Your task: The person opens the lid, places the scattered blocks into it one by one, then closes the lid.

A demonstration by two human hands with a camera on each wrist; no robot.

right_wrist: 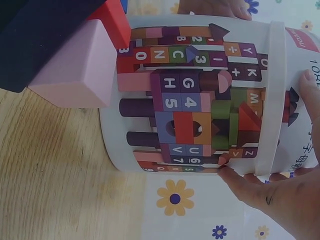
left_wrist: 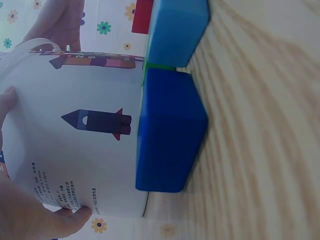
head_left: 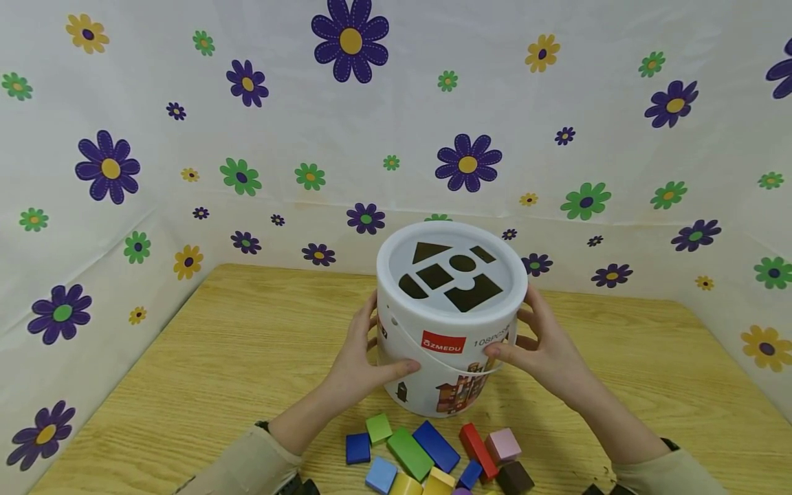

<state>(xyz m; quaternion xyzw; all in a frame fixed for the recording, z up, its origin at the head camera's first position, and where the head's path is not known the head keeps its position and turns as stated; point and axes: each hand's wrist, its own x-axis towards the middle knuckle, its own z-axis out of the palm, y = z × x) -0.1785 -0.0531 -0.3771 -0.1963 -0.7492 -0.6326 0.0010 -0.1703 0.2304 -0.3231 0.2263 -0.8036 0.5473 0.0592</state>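
Note:
A white toy-block bucket (head_left: 433,381) stands upright on the table, printed with block buildings. Its white lid (head_left: 396,265) has several shaped holes, and a thin white handle (head_left: 427,356) hangs across the front. My left hand (head_left: 364,364) grips the bucket's left side, thumb on the front and fingers reaching round behind. On the right side, my right hand (head_left: 540,350) holds it with the thumb near the handle's end; its other fingers are partly hidden behind the wall. The left wrist view shows a rocket print (left_wrist: 97,121) on the wall between thumb and fingers.
Loose wooden blocks lie just before the bucket: a dark blue cube (head_left: 357,448), a green block (head_left: 410,454), a red block (head_left: 478,452), a pink cube (head_left: 503,445), a dark brown block (head_left: 515,477) and others. A flower-patterned sheet (head_left: 396,117) hangs behind the wooden table (head_left: 247,344).

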